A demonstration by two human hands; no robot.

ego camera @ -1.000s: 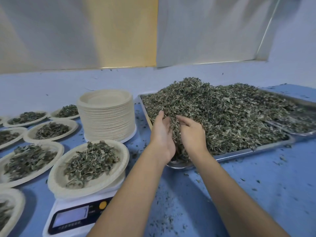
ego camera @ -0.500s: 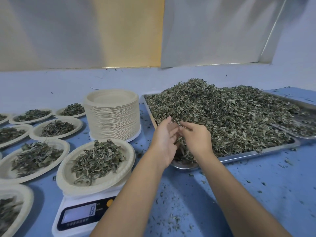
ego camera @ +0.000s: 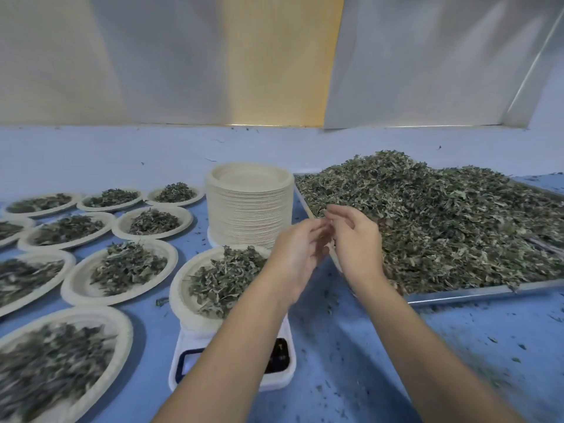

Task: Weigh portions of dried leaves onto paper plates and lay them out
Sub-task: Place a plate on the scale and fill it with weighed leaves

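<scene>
My left hand (ego camera: 297, 254) and my right hand (ego camera: 355, 239) are raised close together, palms facing, over the left edge of the metal tray (ego camera: 488, 293) heaped with dried leaves (ego camera: 442, 224). The left hand's fingers are curled and cup a few dark leaf bits. The right hand's fingertips meet just above them; blur hides what they hold. Below my left forearm a paper plate (ego camera: 180, 288) carrying a portion of leaves sits on the white scale (ego camera: 274, 383), and my arm covers much of its display.
A tall stack of empty paper plates (ego camera: 248, 209) stands behind the scale, close to the tray. Several filled plates (ego camera: 122, 270) lie in rows on the blue table to the left. Leaf crumbs are scattered in front of the tray.
Both hands have lifted out of the leaf heap at the tray's near left corner and moved up and left, towards the plate on the scale. The view has shifted left.
</scene>
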